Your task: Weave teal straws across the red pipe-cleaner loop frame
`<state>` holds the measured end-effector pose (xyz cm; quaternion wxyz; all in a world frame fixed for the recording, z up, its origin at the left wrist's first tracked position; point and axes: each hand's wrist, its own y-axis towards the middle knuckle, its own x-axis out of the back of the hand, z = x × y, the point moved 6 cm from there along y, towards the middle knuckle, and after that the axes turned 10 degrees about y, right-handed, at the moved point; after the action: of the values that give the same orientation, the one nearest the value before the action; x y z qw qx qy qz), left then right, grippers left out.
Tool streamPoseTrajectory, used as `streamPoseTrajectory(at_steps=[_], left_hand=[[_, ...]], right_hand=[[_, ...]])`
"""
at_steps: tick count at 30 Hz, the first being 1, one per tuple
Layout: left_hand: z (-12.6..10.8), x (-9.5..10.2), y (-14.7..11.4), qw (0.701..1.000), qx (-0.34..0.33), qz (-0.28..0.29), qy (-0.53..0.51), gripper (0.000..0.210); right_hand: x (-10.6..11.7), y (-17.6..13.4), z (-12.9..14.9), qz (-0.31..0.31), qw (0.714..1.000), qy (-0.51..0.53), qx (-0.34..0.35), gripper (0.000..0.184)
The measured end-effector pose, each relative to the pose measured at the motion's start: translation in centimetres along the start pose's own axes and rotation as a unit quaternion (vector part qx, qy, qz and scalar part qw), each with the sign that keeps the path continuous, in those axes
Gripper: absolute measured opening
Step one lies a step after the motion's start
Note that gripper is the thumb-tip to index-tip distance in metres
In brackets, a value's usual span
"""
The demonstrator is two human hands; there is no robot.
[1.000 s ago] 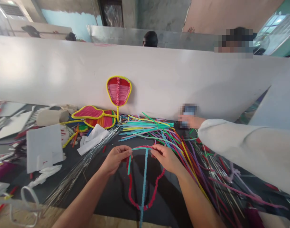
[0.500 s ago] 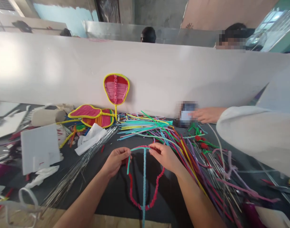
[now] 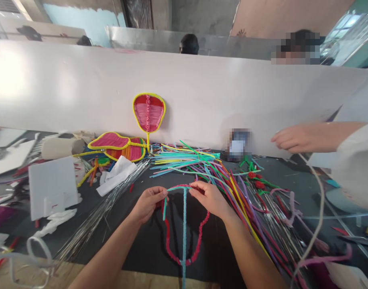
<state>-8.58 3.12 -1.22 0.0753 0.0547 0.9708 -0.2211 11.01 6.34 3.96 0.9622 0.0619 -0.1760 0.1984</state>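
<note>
Between my hands is a looped frame of pink-red pipe cleaner (image 3: 198, 243), with a twisted light-blue pipe cleaner stem (image 3: 184, 228) running down its middle. A teal pipe cleaner (image 3: 176, 187) lies along the frame's top edge, its loose end hanging below my left fingers. My left hand (image 3: 150, 202) pinches the top left of the frame together with the teal strand. My right hand (image 3: 206, 196) pinches the top edge just right of the stem. Fingertips of both hands are closed.
Pipe cleaners (image 3: 186, 158) are heaped behind the frame. A fan shape (image 3: 149, 112) leans on the white partition (image 3: 96, 92). Metal wires (image 3: 105, 204) lie left; scissors (image 3: 360, 240) lie far right. A co-worker's hand (image 3: 292, 136) is near a phone (image 3: 238, 144).
The co-worker's hand has left the phone and moved right, and a pale cord below it has shifted. My hands keep nearly the same hold on the frame.
</note>
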Motion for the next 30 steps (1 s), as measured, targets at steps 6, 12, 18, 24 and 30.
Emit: streamPoseTrajectory(at_steps=[6, 12, 18, 24, 30], left_hand=[[-0.2, -0.1, -0.1, 1.000, -0.004, 0.002, 0.008, 0.032], [-0.2, -0.1, 0.0, 1.000, -0.009, 0.001, 0.010, 0.033], [-0.3, 0.0, 0.0, 1.000, -0.011, -0.010, 0.011, 0.034], [-0.3, 0.0, 0.0, 1.000, -0.022, -0.006, 0.011, 0.033], [-0.1, 0.0, 0.0, 1.000, -0.023, 0.004, 0.005, 0.031]], right_hand=[[0.0, 0.1, -0.2, -0.006, 1.000, -0.006, -0.004, 0.021], [-0.1, 0.1, -0.1, -0.009, 1.000, -0.011, -0.001, 0.022], [1.2, -0.2, 1.3, -0.093, 0.992, -0.059, 0.061, 0.031], [0.8, -1.2, 3.7, -0.098, 0.979, -0.131, 0.126, 0.025], [0.8, -0.6, 4.3, -0.092, 0.977, -0.136, 0.134, 0.028]])
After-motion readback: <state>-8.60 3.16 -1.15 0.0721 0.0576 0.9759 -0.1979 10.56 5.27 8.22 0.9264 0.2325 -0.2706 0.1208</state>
